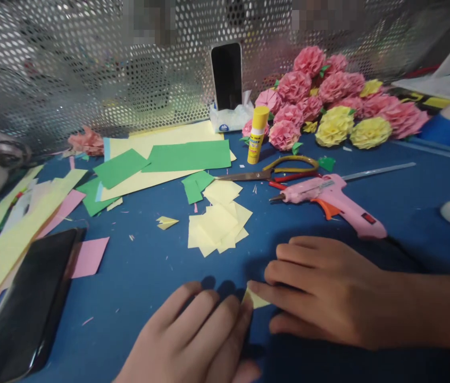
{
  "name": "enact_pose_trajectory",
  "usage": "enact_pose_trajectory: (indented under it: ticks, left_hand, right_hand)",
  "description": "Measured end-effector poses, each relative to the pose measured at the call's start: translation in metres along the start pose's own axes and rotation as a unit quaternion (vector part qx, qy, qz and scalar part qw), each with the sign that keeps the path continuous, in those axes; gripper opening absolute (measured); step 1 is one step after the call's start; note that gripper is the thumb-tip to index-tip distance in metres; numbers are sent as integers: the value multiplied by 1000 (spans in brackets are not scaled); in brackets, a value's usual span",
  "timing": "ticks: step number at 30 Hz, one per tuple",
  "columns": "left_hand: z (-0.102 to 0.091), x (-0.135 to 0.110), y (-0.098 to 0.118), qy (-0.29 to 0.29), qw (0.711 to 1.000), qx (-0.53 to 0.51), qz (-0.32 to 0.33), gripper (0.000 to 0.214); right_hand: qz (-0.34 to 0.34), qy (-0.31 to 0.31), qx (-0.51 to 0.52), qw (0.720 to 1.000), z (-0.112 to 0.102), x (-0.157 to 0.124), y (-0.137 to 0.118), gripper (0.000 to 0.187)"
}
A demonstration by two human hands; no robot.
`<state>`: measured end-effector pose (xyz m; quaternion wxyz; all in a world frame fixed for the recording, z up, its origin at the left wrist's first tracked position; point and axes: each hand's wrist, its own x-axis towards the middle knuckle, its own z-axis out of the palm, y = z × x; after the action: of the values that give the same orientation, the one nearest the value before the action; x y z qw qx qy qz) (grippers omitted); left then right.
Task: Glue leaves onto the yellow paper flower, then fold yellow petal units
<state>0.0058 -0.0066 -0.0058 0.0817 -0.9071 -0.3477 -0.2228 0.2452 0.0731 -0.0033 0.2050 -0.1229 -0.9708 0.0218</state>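
On the blue bench (137, 276), low centre, left hand (197, 335) and right hand (324, 290) lie flat, fingers uncurled, pinning yellow paper (256, 299) to crease it.

Both hands (321, 290) bare — apparently no sleeves.

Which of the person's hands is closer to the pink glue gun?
The right hand. It lies just in front of the pink glue gun, under its handle. The left hand is lower and further left, beside the small yellow paper piece.
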Motion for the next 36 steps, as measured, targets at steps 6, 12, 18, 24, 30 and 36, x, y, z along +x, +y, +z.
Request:
enact_pose_trajectory:
  ticks: [6, 12, 18, 24, 30, 36]
  left_hand:
    - [1, 1, -5, -1, 1000, -21, 1, 39]
    - [-4, 4, -10, -20, 998, -53, -8, 42]
    - [-7, 0, -8, -15, 996, -82, 3, 39]
    - [-7, -8, -3, -18, 998, -46, 51, 40]
    - [-8, -1, 1, -71, 991, -39, 104, 37]
    - [-4, 0, 7, -84, 989, -46, 115, 36]
  right_hand:
    - [-19, -21, -41, 999, -1, 0, -13, 27]
    - [-31, -73, 22, 997, -11, -4, -23, 17]
    - [14, -4, 35, 999, -7, -3, -7, 34]
    - [101, -55, 190, 975, -1, 1, 9, 16]
    - [120, -48, 304, 944, -3, 4, 8, 11]
    - [89, -37, 270, 958, 1, 2, 7, 10]
